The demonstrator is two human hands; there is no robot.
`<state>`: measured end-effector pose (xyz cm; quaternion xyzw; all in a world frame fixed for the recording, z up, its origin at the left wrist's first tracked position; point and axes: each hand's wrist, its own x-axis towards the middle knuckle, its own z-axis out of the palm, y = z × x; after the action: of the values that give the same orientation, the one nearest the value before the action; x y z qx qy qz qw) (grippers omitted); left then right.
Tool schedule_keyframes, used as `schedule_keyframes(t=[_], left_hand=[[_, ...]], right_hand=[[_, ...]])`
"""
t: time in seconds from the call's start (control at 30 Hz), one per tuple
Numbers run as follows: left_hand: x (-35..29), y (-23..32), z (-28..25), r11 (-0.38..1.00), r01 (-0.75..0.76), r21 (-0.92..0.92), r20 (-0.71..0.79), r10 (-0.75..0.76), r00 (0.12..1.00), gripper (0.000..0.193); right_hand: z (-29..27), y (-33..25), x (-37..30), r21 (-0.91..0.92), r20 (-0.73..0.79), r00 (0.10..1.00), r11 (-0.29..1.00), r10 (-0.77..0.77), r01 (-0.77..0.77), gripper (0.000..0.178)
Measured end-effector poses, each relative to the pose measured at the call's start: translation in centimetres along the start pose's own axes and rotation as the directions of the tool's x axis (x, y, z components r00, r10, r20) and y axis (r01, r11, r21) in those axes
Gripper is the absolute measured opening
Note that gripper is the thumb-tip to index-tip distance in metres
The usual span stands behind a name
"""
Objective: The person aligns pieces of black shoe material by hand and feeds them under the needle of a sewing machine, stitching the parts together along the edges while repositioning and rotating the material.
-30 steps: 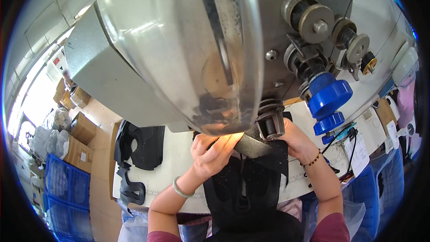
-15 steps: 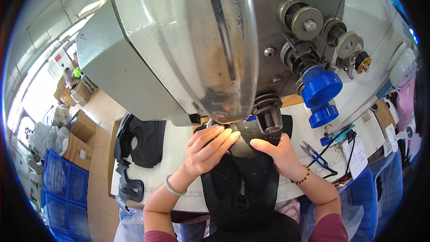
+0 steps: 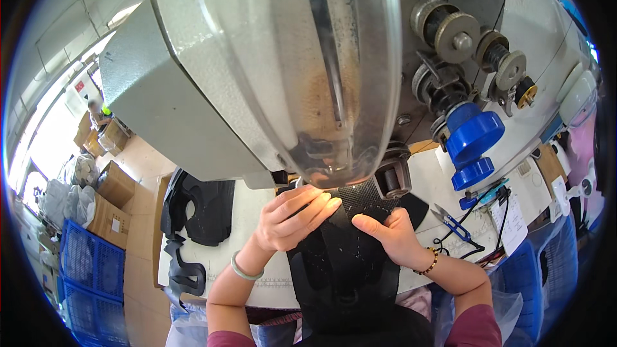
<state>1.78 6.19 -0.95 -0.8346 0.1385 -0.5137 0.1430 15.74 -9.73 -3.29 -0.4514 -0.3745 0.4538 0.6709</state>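
Note:
Under the head of a grey sewing machine (image 3: 199,71) lies a black piece of material (image 3: 344,254), partly with a textured mesh surface. My left hand (image 3: 289,222) is closed at its left edge, fingertips together beside the needle area. On the right side, my right hand (image 3: 395,238) grips the same piece, thumb on top and the other fingers curled at its edge, partly hidden. The clear guard (image 3: 347,90) hides the needle. Beside the guard, a metal roller presser (image 3: 393,177) stands over the material.
Black cut pieces (image 3: 209,209) are stacked on the white table (image 3: 257,289) at left. Blue-handled scissors (image 3: 457,223) and a paper sheet (image 3: 509,225) lie at right. Blue crates (image 3: 93,260) and cardboard boxes (image 3: 109,218) stand on the floor. A person sits far left.
The black piece has turned slightly under the machine. My right hand has shifted a little down and left with it; my left hand stays close to the needle area. The view has shifted slightly.

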Motion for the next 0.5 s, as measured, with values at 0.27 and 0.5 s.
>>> schedule_keyframes(t=[0.27,0.5], left_hand=[[0.4,-0.1,-0.3,0.999,0.032,-0.016,0.030,-0.031,0.999,0.023],[0.6,-0.2,-0.6,0.994,0.104,-0.035,0.063,-0.102,0.993,0.033]], right_hand=[[-0.1,0.4,0.0,-0.099,-0.009,1.000,0.995,-0.007,0.006,0.031],[-0.3,0.9,-0.3,-0.129,-0.023,0.997,0.989,-0.068,0.064,0.032]])
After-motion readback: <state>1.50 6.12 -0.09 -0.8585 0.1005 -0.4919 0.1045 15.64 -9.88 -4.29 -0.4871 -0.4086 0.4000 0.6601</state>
